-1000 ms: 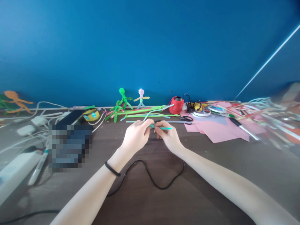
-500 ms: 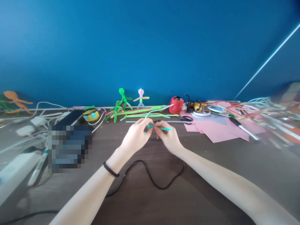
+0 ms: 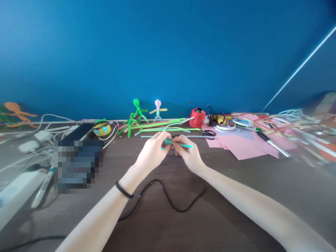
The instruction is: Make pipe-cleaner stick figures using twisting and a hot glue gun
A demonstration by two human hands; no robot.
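Both hands meet over the middle of the brown table (image 3: 236,196). My left hand (image 3: 152,152) and my right hand (image 3: 189,152) pinch a teal pipe cleaner (image 3: 175,142) between their fingertips. It is bent into a small loop between the hands, with one end poking out to the right over my right hand. A light blue pipe cleaner (image 3: 175,125) rises from my left fingers toward the back. A black band sits on my left wrist.
Loose green and blue pipe cleaners (image 3: 162,129) lie behind the hands, with two pipe-cleaner figures (image 3: 147,111) at the wall. A red spool (image 3: 197,117), scissors (image 3: 209,133), tape rolls and pink paper (image 3: 241,145) lie right. Chargers and white cables (image 3: 31,140) crowd the left. A black cable (image 3: 168,196) loops near me.
The teal pipe cleaner was nearly straight a second ago; now it is bent into a small loop between my fingertips. The hands have barely shifted.
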